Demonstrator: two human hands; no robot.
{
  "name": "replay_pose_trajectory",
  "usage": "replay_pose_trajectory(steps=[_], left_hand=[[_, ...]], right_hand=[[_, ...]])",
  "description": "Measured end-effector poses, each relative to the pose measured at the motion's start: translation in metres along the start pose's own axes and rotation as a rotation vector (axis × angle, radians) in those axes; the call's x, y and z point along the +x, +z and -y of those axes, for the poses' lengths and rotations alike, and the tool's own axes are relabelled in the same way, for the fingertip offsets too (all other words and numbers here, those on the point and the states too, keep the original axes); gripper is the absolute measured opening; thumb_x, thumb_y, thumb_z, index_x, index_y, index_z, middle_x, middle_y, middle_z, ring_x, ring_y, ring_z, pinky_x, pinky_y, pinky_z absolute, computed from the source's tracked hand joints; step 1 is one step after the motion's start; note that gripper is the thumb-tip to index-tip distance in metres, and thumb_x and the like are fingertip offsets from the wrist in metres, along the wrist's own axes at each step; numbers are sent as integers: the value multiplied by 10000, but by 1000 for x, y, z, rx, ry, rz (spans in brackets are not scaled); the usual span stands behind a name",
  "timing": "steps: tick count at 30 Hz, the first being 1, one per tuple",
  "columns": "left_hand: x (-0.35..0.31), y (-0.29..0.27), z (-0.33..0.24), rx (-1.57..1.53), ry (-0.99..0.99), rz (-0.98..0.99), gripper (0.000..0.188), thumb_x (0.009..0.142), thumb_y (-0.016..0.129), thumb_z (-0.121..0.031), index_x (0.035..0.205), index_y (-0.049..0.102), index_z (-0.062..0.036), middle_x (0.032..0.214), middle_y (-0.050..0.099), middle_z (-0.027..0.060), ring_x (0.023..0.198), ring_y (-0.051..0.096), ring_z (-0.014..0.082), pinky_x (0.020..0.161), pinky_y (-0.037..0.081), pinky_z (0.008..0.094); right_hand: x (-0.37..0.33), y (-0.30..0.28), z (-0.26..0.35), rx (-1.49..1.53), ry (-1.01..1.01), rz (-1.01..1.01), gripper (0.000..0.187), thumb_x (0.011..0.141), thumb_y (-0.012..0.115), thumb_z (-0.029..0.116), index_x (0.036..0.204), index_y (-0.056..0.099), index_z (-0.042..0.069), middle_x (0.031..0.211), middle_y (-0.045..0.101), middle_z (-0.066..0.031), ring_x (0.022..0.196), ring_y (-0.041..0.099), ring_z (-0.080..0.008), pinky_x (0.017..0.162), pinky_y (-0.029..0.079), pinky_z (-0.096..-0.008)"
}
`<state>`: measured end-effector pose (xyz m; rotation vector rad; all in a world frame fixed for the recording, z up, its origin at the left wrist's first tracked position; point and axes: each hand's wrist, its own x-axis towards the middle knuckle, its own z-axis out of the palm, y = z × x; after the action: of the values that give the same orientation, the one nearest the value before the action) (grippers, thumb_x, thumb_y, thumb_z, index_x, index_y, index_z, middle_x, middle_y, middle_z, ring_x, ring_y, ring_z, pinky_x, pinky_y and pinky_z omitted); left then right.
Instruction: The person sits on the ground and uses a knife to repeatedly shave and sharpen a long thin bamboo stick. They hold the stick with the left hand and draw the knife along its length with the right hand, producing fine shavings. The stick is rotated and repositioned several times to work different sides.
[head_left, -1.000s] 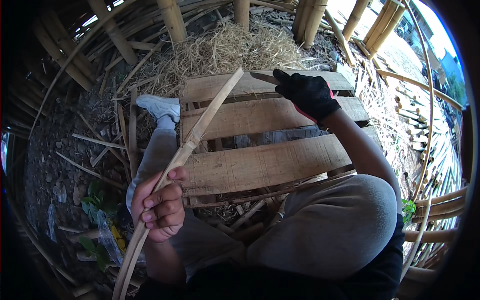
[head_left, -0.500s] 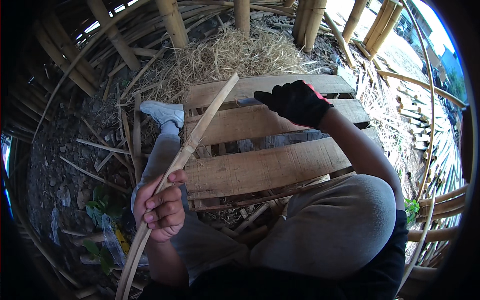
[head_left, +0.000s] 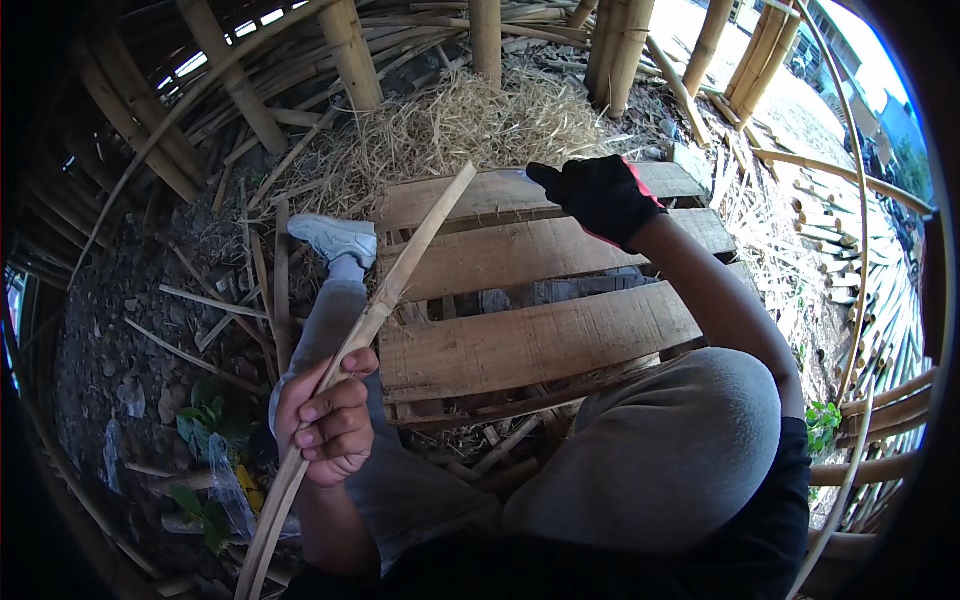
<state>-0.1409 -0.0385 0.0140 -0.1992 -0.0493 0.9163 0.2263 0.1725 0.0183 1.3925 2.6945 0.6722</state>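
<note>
My bare left hand is closed around a long split bamboo strip, gripping it below a node. The strip slants from the lower edge up over the left side of a low slatted wooden platform. Over the platform's far slats is my right hand, in a black and red glove, curled closed with the thumb side pointing left. It grips a knife whose grey blade showed a moment ago; now the blade is almost wholly hidden. The right hand is apart from the strip.
Dry shavings are heaped beyond the platform, before upright bamboo posts. My left shoe rests beside its left edge, near loose strips on the ground. Many cut bamboo poles lie at the right.
My right hand has moved slightly up and right, and the blade has turned nearly out of sight. The left hand keeps its hold on the strip. The whole view has shifted a little.
</note>
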Motion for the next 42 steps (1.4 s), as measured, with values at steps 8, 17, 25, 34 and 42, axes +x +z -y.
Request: replay_pose_trajectory(steps=[8,17,25,34,42], left_hand=[[4,-1,3,-6,-22,-5,161,1099,303,-217,1115,347,-63,604,518,23,360,477,62,285,357,169],[6,3,6,11,-36,-7,166,1100,308,-218,1119,352,-60,598,507,18,357,465,56,283,336,163],[2,-2,7,-9,-23,-18,164,1099,310,-225,1109,350,-66,597,504,14,357,465,55,283,351,165],[-1,-6,10,-25,2,-35,187,1091,295,-235,1110,348,-57,602,548,43,355,489,72,289,370,181],[-2,-3,6,9,-16,0,165,1099,306,-220,1109,354,-63,599,510,13,363,473,52,285,349,162]], right_hand=[[-5,-8,-9,108,-200,54,437,1014,525,157,1445,531,226,914,721,-62,799,710,-263,697,581,-380],[-6,-3,-13,368,-427,116,447,999,541,143,1439,544,226,861,727,-58,768,715,-249,690,578,-371],[-15,-24,9,289,-383,-18,477,965,633,226,1434,553,254,908,727,-51,789,707,-234,694,576,-363],[-14,-40,20,71,-51,170,446,953,616,199,1397,580,223,874,719,-61,790,716,-236,693,574,-373],[-25,-21,18,162,-328,106,455,944,613,165,1395,579,216,885,724,-52,787,714,-230,683,570,-382]])
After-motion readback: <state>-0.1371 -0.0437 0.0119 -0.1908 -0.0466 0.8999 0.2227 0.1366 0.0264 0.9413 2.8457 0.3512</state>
